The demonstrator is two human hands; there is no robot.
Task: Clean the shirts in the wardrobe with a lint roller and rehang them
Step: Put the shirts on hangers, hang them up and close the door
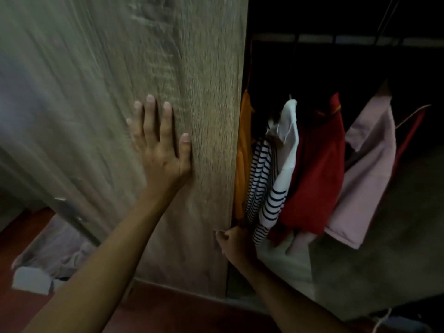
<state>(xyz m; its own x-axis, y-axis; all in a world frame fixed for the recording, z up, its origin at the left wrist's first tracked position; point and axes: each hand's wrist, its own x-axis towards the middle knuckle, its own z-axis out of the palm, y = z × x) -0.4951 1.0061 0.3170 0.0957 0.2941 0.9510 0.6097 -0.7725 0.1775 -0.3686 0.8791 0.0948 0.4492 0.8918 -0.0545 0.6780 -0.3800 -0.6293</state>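
Observation:
A pale wood-grain wardrobe door [197,68] fills the left and middle of the head view, blurred by motion. My left hand [161,143] lies flat on its face with fingers spread. My right hand [230,241] grips the small handle [217,239] at the door's lower right edge. Right of the door the wardrobe is dark inside. From a rail [348,39] hang an orange shirt [242,152], a navy-and-white striped shirt [266,186], a red shirt [317,162] and a pink shirt [370,169]. No lint roller is in view.
Pale cloth [55,251] and a white box [31,280] lie on the red floor [168,313] at lower left. The wardrobe's grey floor [374,248] lies under the shirts. A white cord [382,320] shows at the bottom right.

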